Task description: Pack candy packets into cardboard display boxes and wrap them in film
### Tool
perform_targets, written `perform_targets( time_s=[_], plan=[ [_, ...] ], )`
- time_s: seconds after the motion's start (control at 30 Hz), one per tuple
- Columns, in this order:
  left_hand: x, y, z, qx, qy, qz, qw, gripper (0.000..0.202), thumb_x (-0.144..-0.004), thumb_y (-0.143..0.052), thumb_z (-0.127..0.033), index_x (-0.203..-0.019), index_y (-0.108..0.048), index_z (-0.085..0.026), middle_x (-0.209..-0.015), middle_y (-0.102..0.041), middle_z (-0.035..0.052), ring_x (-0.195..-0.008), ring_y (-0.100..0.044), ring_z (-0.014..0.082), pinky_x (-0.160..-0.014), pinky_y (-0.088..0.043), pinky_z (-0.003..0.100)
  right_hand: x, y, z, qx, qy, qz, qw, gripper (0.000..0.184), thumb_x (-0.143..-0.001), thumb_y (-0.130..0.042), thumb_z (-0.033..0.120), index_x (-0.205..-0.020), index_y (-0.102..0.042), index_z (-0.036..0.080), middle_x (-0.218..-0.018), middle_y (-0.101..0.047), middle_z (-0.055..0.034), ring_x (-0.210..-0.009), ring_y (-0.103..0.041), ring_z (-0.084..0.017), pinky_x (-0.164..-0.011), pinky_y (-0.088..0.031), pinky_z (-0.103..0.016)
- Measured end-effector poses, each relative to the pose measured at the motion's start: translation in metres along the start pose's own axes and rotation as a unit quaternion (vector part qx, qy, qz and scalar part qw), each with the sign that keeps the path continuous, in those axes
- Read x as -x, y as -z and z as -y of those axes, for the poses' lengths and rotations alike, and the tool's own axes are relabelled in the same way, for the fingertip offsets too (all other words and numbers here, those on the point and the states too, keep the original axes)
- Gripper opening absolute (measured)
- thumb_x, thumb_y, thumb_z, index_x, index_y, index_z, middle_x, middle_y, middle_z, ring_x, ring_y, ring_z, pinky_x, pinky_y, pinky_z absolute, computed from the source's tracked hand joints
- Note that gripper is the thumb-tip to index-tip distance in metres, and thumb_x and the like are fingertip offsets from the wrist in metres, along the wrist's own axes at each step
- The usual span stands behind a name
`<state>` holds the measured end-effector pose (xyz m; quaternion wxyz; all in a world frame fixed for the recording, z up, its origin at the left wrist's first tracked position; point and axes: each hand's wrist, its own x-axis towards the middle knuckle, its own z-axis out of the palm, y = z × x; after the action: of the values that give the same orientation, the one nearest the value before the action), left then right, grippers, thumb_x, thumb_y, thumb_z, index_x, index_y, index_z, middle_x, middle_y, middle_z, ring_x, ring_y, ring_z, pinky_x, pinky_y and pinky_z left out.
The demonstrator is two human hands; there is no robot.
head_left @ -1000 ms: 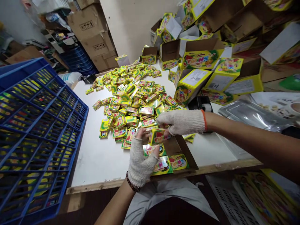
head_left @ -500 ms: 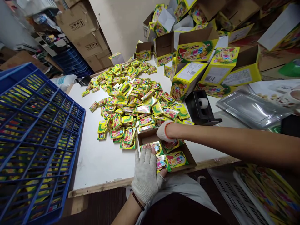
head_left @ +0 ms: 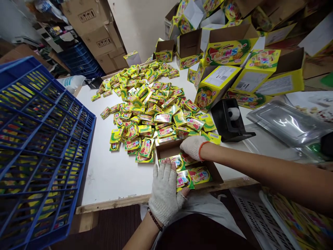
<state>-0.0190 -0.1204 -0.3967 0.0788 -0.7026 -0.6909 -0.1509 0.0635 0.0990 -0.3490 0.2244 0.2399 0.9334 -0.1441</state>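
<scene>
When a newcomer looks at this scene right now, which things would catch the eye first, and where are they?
Probably the heap of small yellow packs in the middle of the white table comes first. Then the blue crate filling the left side and the yellow cartons crowded at the upper right. At the table's near edge, the left hand lies over packs in a brown box, and the right hand reaches into it; both are gloved.
</scene>
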Motion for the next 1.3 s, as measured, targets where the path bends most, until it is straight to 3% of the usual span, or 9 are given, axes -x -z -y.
perform_targets(
  time_s=[0.2,0.4,0.53,0.7,0.9,1.0,1.07,1.17,1.3],
  plan=[
    [-0.001,0.002,0.001,0.010,0.005,0.016,1.000,0.073,-0.086,-0.060,-0.050,-0.145,-0.041,-0.012,-0.152,-0.043,0.0221,-0.143,-0.036,0.0392,-0.117,-0.026,0.065,-0.003,-0.018,0.005,0.026,-0.005,0.074,0.997,0.029,-0.067,-0.075,0.008,-0.095,-0.078,0.013,-0.100,-0.074,-0.0191,-0.097,-0.070,-0.036,-0.084,-0.054,-0.044],
    [0.001,0.007,0.008,0.088,0.007,0.017,0.996,0.068,-0.091,-0.056,-0.049,-0.146,-0.039,-0.014,-0.152,-0.044,0.0204,-0.144,-0.035,0.0359,-0.117,-0.028,0.062,0.005,-0.027,0.020,0.061,-0.027,0.026,0.997,0.030,-0.078,-0.070,0.013,-0.105,-0.075,0.002,-0.104,-0.070,-0.0295,-0.099,-0.069,-0.041,-0.080,-0.055,-0.046],
    [-0.024,0.008,0.047,0.085,0.168,-0.125,0.974,0.044,-0.093,-0.052,-0.031,-0.134,-0.050,-0.015,-0.134,-0.059,0.0176,-0.129,-0.053,0.0287,-0.107,-0.045,0.047,0.016,-0.025,0.020,0.092,-0.003,-0.009,0.996,0.032,-0.087,-0.050,0.006,-0.108,-0.075,0.005,-0.106,-0.070,-0.0267,-0.104,-0.067,-0.040,-0.084,-0.053,-0.048],
    [-0.053,0.013,0.102,-0.001,0.315,-0.024,0.949,0.045,-0.078,-0.068,-0.027,-0.119,-0.059,-0.013,-0.107,-0.068,0.0157,-0.102,-0.063,0.0326,-0.090,-0.053,0.047,0.026,-0.001,0.009,0.078,-0.020,0.008,0.997,0.029,-0.082,-0.059,0.011,-0.106,-0.074,0.016,-0.105,-0.072,-0.0189,-0.097,-0.070,-0.035,-0.079,-0.053,-0.040],
    [-0.039,0.014,0.092,-0.018,0.083,-0.260,0.962,0.054,-0.084,-0.057,-0.016,-0.137,-0.046,-0.017,-0.120,-0.065,0.0150,-0.113,-0.061,0.0282,-0.097,-0.050,0.047,0.032,0.064,0.031,-0.041,0.073,-0.269,0.960,0.041,-0.081,-0.060,0.022,-0.121,-0.065,0.018,-0.121,-0.065,-0.0137,-0.110,-0.061,-0.028,-0.091,-0.048,-0.035],
    [-0.041,0.017,0.089,0.034,-0.051,-0.271,0.961,0.054,-0.088,-0.057,-0.023,-0.140,-0.045,-0.020,-0.124,-0.065,0.0142,-0.116,-0.060,0.0267,-0.102,-0.048,0.049,0.020,0.080,0.050,-0.090,0.127,-0.206,0.966,0.030,-0.075,-0.064,0.022,-0.104,-0.069,0.020,-0.101,-0.069,-0.0077,-0.094,-0.064,-0.024,-0.078,-0.049,-0.029],
    [-0.045,0.020,0.105,0.135,0.061,-0.255,0.955,0.050,-0.084,-0.064,-0.029,-0.132,-0.053,-0.021,-0.124,-0.065,0.0138,-0.120,-0.058,0.0276,-0.108,-0.043,0.049,0.010,0.082,0.056,-0.103,0.110,-0.143,0.978,0.016,-0.073,-0.062,0.017,-0.088,-0.069,0.020,-0.084,-0.068,-0.0032,-0.079,-0.063,-0.020,-0.066,-0.044,-0.025],
    [-0.049,0.022,0.150,0.258,0.364,-0.254,0.858,0.037,-0.079,-0.068,-0.027,-0.113,-0.062,-0.017,-0.121,-0.066,0.0161,-0.123,-0.056,0.0305,-0.111,-0.039,0.050,-0.003,0.080,0.055,-0.138,0.094,-0.183,0.969,0.012,-0.073,-0.061,0.014,-0.082,-0.065,0.020,-0.080,-0.066,-0.0015,-0.076,-0.060,-0.018,-0.062,-0.038,-0.023],
    [-0.052,0.017,0.194,0.335,0.463,-0.236,0.786,0.032,-0.070,-0.078,-0.022,-0.097,-0.062,-0.015,-0.096,-0.071,0.0114,-0.096,-0.067,0.0260,-0.090,-0.053,0.040,-0.018,0.082,0.062,-0.164,0.104,-0.182,0.964,0.010,-0.073,-0.065,0.021,-0.071,-0.056,0.019,-0.075,-0.058,-0.0002,-0.074,-0.055,-0.017,-0.061,-0.035,-0.024]
  ],
)
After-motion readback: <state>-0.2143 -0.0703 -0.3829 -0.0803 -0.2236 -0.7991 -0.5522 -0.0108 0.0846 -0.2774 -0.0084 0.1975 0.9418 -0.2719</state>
